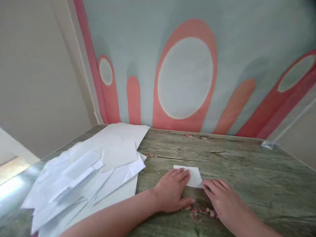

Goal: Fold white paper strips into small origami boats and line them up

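Observation:
A small white piece of paper (195, 177) lies on the wood-patterned tabletop in front of me. Pressing on its left part is my left hand (172, 191), palm down with the fingers stretched out flat and the thumb apart. My right hand (223, 199) is at the paper's lower right corner, its fingertips closed together on that edge. The fingers of my left hand hide the left side of the paper. It cannot be made out whether the paper is a single sheet or folded.
A loose heap of white papers (119, 154), some folded, spreads over the table's left side. Behind the table (242, 171) rises a wall (142, 46) with coral and grey-green shapes. A small clear object (268, 144) sits at the back right corner.

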{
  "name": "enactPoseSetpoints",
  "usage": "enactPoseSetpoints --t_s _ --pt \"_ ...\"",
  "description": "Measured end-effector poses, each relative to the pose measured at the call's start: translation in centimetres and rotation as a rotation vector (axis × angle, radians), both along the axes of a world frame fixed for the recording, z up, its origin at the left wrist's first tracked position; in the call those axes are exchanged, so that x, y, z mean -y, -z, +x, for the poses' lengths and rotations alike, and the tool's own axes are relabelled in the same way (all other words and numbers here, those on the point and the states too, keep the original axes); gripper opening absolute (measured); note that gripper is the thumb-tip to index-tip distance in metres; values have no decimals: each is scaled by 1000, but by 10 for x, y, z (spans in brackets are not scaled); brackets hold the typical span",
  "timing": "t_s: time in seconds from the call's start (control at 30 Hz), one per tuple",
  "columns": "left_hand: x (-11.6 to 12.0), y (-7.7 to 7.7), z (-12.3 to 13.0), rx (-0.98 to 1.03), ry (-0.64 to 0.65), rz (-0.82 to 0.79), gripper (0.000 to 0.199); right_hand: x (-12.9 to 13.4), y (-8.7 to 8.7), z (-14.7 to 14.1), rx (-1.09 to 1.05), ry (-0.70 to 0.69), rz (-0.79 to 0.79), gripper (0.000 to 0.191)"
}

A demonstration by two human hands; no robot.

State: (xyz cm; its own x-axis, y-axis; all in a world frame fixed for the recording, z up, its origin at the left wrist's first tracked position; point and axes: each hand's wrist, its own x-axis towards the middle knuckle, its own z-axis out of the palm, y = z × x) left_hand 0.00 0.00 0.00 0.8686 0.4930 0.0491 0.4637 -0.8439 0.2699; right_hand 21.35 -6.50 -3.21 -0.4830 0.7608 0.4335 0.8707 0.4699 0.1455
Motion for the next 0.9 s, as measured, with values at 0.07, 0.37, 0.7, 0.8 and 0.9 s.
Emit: enactPoseSetpoints --t_s 0.07,0.37,0.7,0.8,0.9 --pt "0 0 0 -3 0 4 71 1 5 -1 -63 -1 32 32" --pt "1 1 1 17 -10 51 67 -3 2 -6 -175 -122 -79 49" --pt "6 1 3 2 15 189 61 -10 1 0 -200 -132 -206 37" --pt "12 4 6 -28 49 309 51 -11 -1 0 -232 -135 -222 36" --pt "15 8 8 -38 40 373 47 -11 -1 -1 -256 -134 -220 37"
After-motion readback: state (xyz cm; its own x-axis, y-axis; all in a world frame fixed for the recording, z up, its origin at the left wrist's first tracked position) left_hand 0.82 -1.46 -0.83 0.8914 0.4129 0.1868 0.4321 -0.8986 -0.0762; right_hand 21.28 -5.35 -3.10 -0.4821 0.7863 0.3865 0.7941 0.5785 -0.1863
